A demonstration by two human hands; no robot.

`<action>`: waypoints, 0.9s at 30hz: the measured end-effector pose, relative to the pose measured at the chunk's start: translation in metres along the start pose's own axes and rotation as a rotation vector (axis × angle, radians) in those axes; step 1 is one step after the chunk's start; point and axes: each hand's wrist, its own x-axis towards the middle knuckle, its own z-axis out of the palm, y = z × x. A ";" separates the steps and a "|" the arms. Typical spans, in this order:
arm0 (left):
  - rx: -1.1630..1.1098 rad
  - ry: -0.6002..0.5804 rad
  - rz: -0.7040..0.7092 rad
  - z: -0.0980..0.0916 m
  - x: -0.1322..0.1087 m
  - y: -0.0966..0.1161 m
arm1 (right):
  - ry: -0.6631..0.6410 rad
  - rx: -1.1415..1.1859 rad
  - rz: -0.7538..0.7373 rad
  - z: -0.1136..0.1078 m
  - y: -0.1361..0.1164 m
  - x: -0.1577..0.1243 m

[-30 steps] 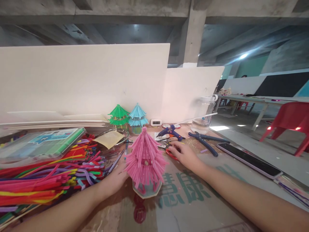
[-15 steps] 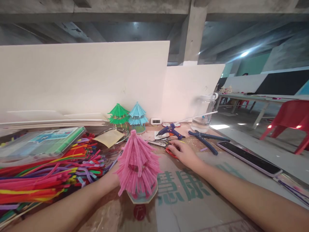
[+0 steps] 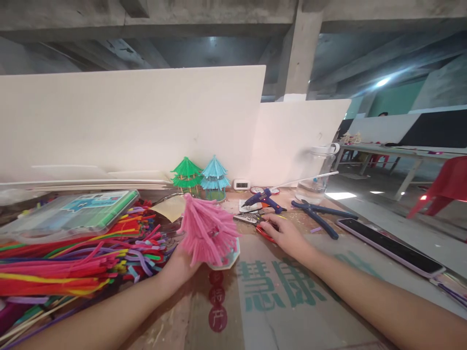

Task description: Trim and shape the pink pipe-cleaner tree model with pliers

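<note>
your worktop (image 3: 164, 321) carries a printed sheet (image 3: 262, 325). above its left edge, the pink tiered model (image 3: 207, 236) tilts in your left hand (image 3: 180, 265), whose fingers grasp it, mostly hidden behind. near the blue glue gun (image 3: 264, 198), your right hand (image 3: 286, 236) rests bent fingers on the red-handled tool (image 3: 264, 233); i cannot tell whether they grip it.

2 forearms (image 3: 350, 284) angle inward; left hand (image 3: 182, 265) (partly hidden) gripping, right hand (image 3: 282, 236) with fingers bent.
</note>
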 end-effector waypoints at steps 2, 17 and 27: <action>0.030 -0.066 0.036 0.002 0.005 0.011 | 0.000 0.003 -0.009 0.000 0.000 0.000; 0.188 -0.097 -0.088 0.009 0.008 0.017 | 0.029 0.019 -0.014 0.000 0.001 0.001; 0.368 -0.044 -0.025 0.010 0.005 0.024 | 0.080 0.064 -0.028 -0.004 -0.004 0.000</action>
